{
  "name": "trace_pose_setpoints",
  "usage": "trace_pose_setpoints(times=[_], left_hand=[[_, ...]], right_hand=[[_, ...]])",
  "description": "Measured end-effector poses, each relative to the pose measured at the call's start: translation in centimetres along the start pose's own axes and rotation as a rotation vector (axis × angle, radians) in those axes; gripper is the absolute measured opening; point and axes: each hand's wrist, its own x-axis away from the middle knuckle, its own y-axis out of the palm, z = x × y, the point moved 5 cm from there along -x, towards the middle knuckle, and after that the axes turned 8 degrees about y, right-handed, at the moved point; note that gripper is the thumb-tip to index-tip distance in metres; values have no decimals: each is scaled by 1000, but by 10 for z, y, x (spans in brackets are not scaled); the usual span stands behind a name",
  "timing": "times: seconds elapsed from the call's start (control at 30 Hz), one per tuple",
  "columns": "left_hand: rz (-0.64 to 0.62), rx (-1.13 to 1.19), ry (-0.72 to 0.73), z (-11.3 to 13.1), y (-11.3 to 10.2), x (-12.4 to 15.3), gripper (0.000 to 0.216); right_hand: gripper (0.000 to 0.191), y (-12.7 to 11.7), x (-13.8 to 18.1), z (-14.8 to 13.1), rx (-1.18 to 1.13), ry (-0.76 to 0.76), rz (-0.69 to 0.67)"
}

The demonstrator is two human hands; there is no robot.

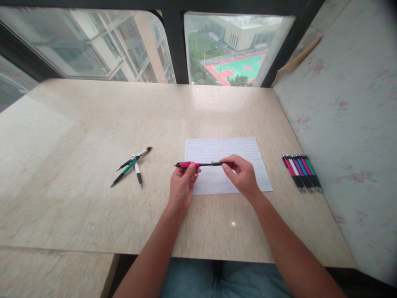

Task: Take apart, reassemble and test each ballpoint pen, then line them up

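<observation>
A pink and black pen is held level above the tabletop, lying left to right. My left hand pinches its pink end, and my right hand pinches its black end. Both hands hover over the lower left part of a white sheet of paper with faint lines of writing on it.
Three pens lie crossed in a loose pile to the left. A neat row of several coloured pens lies at the right, near a floral-papered wall. The beige marble table ends at a window at the back.
</observation>
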Motion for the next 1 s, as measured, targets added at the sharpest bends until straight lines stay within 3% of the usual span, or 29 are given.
trace_pose_setpoints(times=[0.23, 0.53, 0.67, 0.77, 1.0], left_hand=[[-14, -16, -6, 0, 2, 2, 27], [-67, -69, -29, -3, 8, 8, 27], [-36, -36, 4, 1, 5, 4, 29], [8, -2, 3, 2, 1, 1, 28], [24, 30, -20, 0, -1, 0, 28]], right_hand=[[11, 3, 1, 2, 16, 12, -11], [13, 18, 8, -6, 91, -79, -114], [31, 17, 6, -2, 108, -121, -135], [43, 15, 3, 7, 237, -143, -92], [40, 31, 0, 24, 582, -175, -136]])
